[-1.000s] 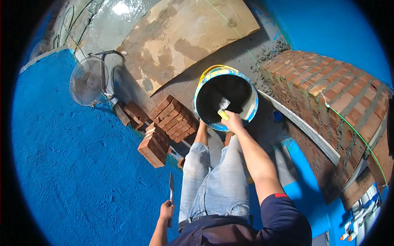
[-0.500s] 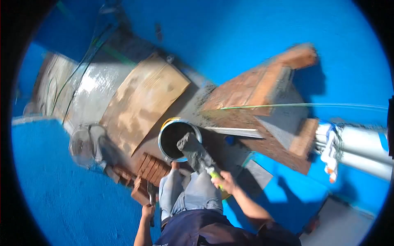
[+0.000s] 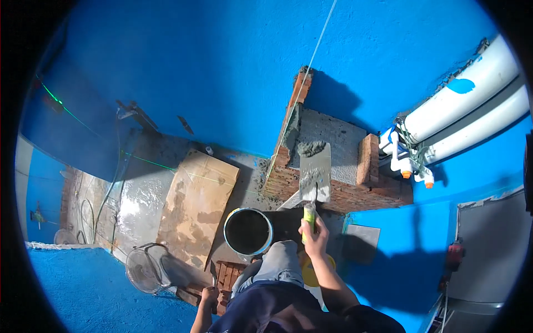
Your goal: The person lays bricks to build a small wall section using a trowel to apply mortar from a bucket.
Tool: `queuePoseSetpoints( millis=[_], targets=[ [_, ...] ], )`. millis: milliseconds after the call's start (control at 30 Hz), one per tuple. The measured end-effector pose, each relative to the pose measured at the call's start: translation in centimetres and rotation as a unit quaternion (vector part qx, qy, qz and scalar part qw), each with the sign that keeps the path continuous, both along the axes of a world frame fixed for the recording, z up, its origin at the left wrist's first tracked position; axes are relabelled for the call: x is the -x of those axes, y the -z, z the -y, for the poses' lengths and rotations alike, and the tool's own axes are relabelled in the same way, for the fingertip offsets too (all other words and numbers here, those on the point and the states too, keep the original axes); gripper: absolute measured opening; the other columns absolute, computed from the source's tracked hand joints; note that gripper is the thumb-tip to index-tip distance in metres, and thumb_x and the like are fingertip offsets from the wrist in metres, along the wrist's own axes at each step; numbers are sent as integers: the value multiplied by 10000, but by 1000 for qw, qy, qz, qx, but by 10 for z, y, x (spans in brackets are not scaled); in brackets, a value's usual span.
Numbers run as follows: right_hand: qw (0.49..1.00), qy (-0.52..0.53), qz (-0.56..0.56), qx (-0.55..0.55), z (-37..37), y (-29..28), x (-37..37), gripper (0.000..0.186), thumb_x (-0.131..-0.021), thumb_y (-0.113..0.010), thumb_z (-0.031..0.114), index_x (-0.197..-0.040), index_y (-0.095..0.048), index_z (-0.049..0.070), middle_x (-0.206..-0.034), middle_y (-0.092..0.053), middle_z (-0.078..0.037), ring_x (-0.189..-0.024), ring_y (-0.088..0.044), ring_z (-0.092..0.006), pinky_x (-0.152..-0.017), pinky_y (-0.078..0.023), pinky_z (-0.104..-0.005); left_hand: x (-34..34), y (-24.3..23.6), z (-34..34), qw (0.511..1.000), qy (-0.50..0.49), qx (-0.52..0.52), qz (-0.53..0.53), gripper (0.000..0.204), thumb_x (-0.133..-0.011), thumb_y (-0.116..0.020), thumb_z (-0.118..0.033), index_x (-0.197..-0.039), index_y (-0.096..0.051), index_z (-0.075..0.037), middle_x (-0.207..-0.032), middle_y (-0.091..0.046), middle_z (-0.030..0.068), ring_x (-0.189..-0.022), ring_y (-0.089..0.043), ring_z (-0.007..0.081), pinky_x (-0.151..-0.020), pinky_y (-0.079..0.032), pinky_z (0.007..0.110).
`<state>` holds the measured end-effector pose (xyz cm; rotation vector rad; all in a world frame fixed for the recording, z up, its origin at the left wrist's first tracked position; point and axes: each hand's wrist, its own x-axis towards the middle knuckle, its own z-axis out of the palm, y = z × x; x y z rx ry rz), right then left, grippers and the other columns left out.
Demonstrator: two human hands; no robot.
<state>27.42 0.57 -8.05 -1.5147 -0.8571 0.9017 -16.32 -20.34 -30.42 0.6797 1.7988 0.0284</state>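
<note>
My right hand is closed on the yellow-green handle of a flat steel trowel, held out in front of me with grey mortar on its far end, over or against the brick structure with its grey top panel. My left hand, low by my side, is closed on a narrow metal tool, partly hidden, near stacked red bricks. The bucket with dark contents and a blue-streaked rim stands by my legs, left of the trowel.
A stained board lies on wet floor, with a fan and hoses at left. Large white pipes run along the blue wall at right. A yellow bucket is behind my right arm. String lines cross the space.
The trowel has come out of the bucket carrying mortar and moved up and forward to the brick structure. My view has swung up toward the wall and pipes. My left hand stays low.
</note>
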Motion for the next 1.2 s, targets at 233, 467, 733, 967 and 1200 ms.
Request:
queuePoseSetpoints(
  millis=[233, 467, 733, 967, 1200],
  targets=[
    [941, 40, 313, -126, -42, 48, 31, 417, -808, -732, 163, -1126, -578, -59, -961, -608, -228, -870, -606, -389, -759, -511, -429, 22, -44, 18, 984, 115, -118, -67, 282, -839, -620, -284, -727, -651, -27, -647, -650, 109, -517, -619, 211, -476, -495, 365],
    [927, 78, 353, -98, -55, 95, 49, 496, -790, -766, 190, -1153, -570, -85, -1015, -592, -227, -911, -595, -388, -805, -501, -420, 33, -49, 49, 991, 86, 31, -94, 340, -848, -599, -342, -758, -656, -19, -663, -660, 133, -580, -649, 236, -543, -519, 381],
    [922, 57, 383, -21, -69, 134, 74, 644, -818, -725, 168, -1337, -411, -48, -1159, -448, -246, -1072, -493, -401, -910, -446, -445, 41, -45, 56, 987, 130, -8, -90, 354, -854, -608, -359, -819, -675, -13, -700, -675, 135, -636, -664, 240, -591, -520, 383],
    [935, 91, 343, 12, -58, 147, 81, 585, -821, -712, 110, -1310, -426, -38, -1147, -441, -251, -1053, -497, -412, -901, -445, -458, 25, -60, 35, 985, 109, -2, -132, 331, -844, -635, -344, -882, -697, -21, -738, -688, 143, -675, -672, 232, -606, -508, 379],
    [959, 65, 275, 2, -23, 117, 84, 563, -820, -710, 198, -1272, -467, -35, -1108, -502, -247, -1027, -521, -396, -881, -444, -439, 26, -60, 34, 998, 39, -17, -55, 259, -828, -646, -266, -883, -699, -18, -728, -680, 112, -633, -638, 185, -584, -504, 352]
  ],
)
